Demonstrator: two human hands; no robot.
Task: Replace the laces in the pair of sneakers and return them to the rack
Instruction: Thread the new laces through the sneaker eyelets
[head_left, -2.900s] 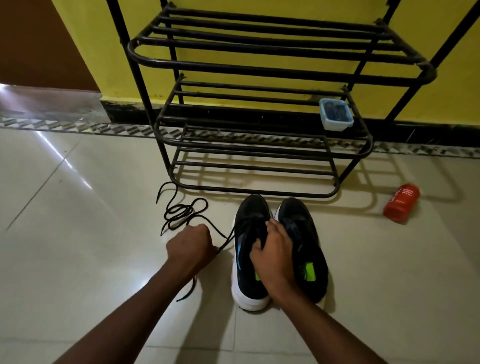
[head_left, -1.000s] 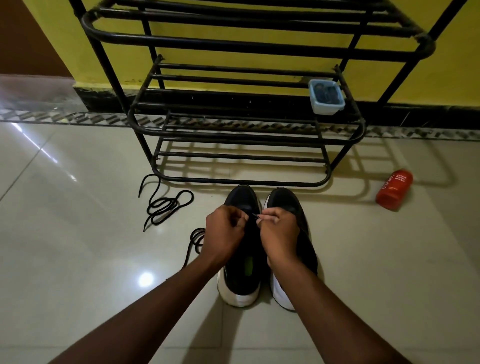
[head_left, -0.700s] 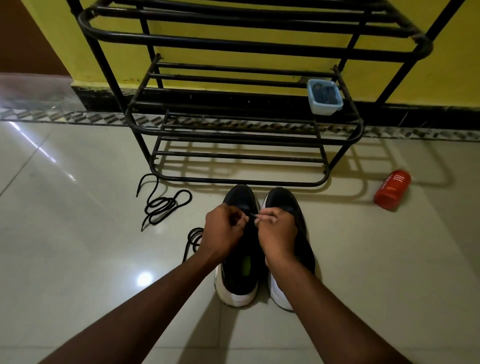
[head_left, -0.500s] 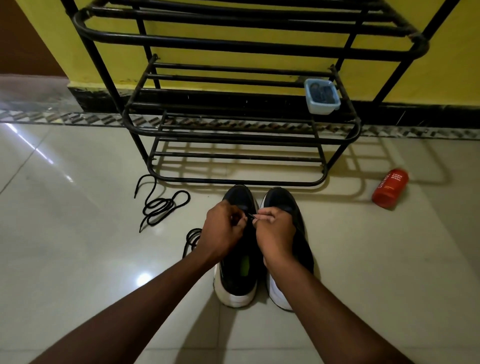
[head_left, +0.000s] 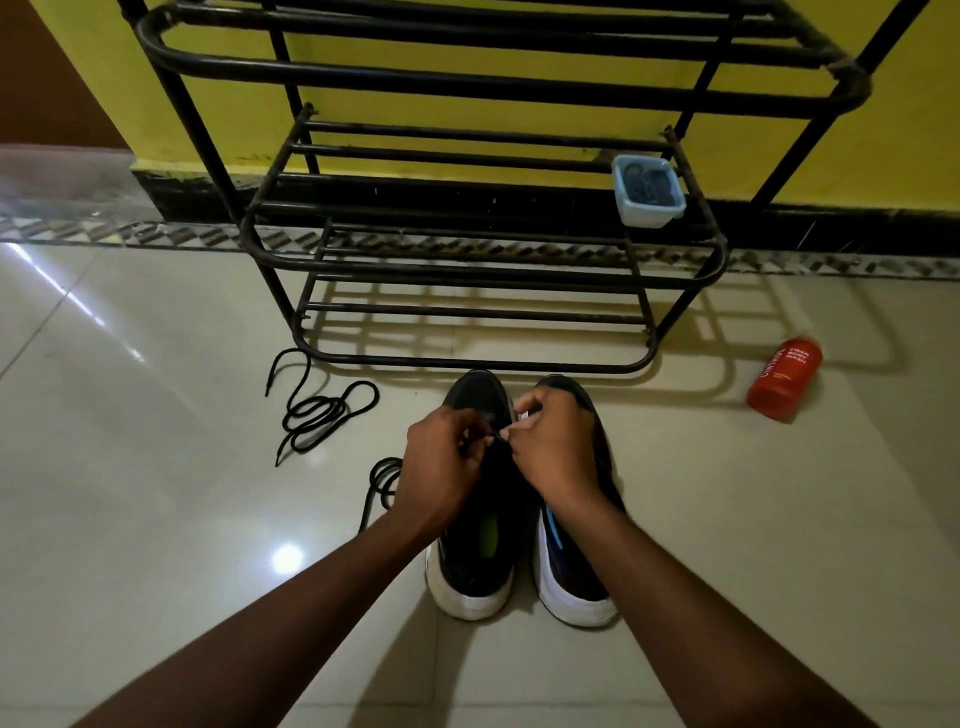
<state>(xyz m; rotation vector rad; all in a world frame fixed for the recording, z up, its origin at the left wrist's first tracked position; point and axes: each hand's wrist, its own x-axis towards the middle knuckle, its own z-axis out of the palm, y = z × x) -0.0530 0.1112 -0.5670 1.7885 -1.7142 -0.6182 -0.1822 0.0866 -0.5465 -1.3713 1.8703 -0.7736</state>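
While both hands are pinching a black lace (head_left: 382, 480) tip over the left sneaker (head_left: 480, 519), threading is just beginning. Left hand (head_left: 441, 462) and right hand (head_left: 553, 449) are nearly touching. Right sneaker (head_left: 576, 566) is sitting beside it; rack (head_left: 467, 270) at twelve o'clock; spare lace (head_left: 317, 410) at ten (loose on the floor). Next: feeding the tip through an eyelet, probably.

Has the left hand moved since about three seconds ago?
Yes. The left hand went from the floor left of the sneakers onto the left one, nearer the rack.
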